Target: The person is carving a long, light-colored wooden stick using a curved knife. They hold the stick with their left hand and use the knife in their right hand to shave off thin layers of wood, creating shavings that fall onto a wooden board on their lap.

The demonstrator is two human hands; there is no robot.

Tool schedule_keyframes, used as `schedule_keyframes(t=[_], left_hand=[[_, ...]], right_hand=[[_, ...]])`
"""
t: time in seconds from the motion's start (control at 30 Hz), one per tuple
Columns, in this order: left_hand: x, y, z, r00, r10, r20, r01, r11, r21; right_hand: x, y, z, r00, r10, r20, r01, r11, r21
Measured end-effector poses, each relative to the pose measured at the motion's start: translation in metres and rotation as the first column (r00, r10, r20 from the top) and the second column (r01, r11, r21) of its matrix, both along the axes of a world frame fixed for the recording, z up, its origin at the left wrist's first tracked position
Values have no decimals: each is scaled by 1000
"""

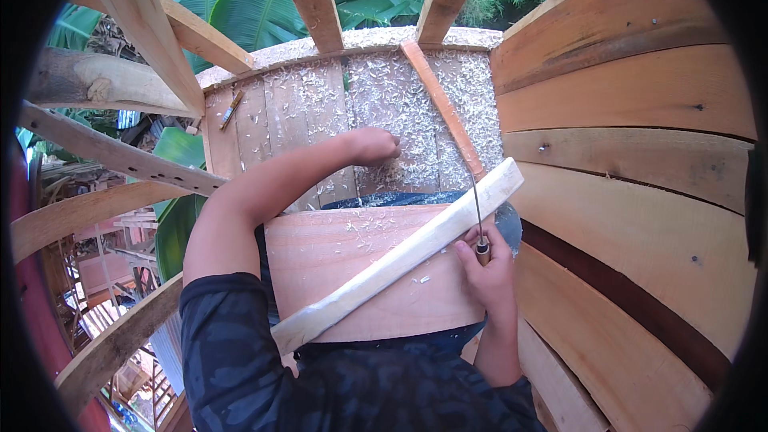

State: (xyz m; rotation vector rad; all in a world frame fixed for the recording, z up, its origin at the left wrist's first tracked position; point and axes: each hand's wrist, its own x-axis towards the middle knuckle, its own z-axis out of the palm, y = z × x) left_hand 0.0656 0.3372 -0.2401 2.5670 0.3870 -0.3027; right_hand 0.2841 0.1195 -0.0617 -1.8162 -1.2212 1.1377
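Head view: right hand (490, 262) has its fingers wrapped on a slim tool's handle (482, 247), shank crossing the pale strip (400, 254); left hand (376, 146) clenched over shavings (460, 84), can't tell if loaded. Strip lies diagonally on the board (320, 252), frame centre. Likely shaving step; next stroke calls for bracing the strip.

No lettering, numbers or signs can be read.

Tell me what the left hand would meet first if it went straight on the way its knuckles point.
Pointing toward the picture's right, the left hand would probably meet the long orange-brown strip first; its height above the shavings is unclear, so it might pass over.
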Motion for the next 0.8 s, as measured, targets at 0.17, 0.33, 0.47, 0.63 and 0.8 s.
schedule_keyframes(t=[0.17,0.33,0.47,0.63,0.8], left_hand=[[-6,28,17,996,64,60,-66,998,23],[-5,88,55,949,279,145,-312,894,321],[21,153,124,577,579,576,-814,352,462],[27,169,129,549,553,627,-818,508,269],[-6,98,149,622,628,467,-707,707,-10]], right_hand=[[2,-3,-2,1000,-12,-15,11,998,-60],[2,-3,0,997,-39,-69,34,997,-74],[-1,2,7,992,-60,-109,46,991,-124],[3,-5,0,989,-68,-133,53,992,-112],[1,-3,1,986,-58,-153,46,995,-85]])
